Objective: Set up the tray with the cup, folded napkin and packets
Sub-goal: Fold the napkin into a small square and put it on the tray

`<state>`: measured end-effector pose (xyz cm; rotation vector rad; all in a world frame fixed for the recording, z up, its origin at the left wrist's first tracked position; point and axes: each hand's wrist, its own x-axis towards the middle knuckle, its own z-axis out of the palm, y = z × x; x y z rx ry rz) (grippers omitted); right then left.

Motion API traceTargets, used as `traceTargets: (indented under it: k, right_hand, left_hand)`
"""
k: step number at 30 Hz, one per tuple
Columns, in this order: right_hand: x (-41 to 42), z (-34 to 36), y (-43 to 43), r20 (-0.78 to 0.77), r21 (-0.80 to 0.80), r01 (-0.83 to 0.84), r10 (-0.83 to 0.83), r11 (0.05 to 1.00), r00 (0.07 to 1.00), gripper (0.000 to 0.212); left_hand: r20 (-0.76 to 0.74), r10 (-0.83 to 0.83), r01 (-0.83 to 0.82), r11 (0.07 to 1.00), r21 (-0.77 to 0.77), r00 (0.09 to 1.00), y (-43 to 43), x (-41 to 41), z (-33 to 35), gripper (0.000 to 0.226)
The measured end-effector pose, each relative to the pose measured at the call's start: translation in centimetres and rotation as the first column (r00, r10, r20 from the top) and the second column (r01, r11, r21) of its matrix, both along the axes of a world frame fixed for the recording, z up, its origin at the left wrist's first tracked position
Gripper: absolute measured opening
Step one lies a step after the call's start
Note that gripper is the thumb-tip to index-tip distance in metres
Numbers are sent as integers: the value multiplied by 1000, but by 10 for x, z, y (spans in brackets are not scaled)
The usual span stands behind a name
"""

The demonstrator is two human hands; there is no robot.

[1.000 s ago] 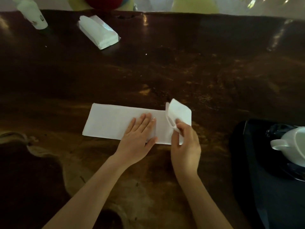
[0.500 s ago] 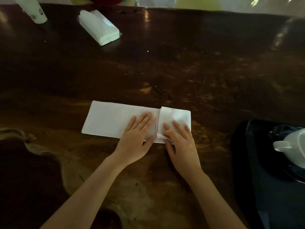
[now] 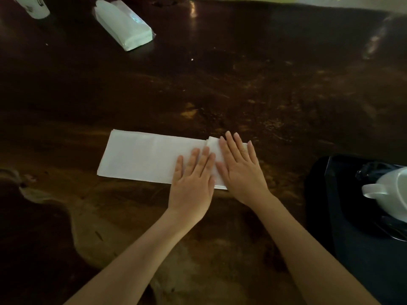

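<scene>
Here, napkin (image 3: 149, 158) flat beneath both open palms.

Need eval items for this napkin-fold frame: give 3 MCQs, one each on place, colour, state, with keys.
1. Where is the tray?
A. lower right
B. top left
C. centre

2. What colour is the napkin?
A. red
B. white
C. black

3. How are the hands placed?
A. lifting the cup
B. off the table
C. flat on the napkin

Key: 1 A, the dark tray sits at the right edge holding the cup; 2 B, plain white on the table; 3 C, left hand and right hand press palms down.
</scene>
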<state>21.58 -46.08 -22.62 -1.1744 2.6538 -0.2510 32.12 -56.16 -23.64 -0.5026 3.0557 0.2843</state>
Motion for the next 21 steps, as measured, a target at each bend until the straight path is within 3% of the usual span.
traceTargets:
  k: [7,11,13,17,21]
  right_hand:
    - [-7,-3,16,-41,128,-39,44,991,998,73]
    - [-7,1,19,-38,151,-68,74,986,997,82]
    - [-7,2,18,-34,163,-74,80,984,996,81]
    - [-6,2,16,-44,183,-74,84,980,996,81]
    - [-2,-1,17,-53,194,-77,89,978,995,83]
  left_hand:
    - [46,27,-26,1000,-6,999,0,5,-2,59]
    - [-1,-3,3,993,115,1000,-8,7,5,57]
    - [-56,137,-125,975,183,989,-28,11,10,54]
    - [-97,494,-486,869,96,864,-90,29,27,39]
    - [62,640,-642,766,32,766,-119,33,44,57]
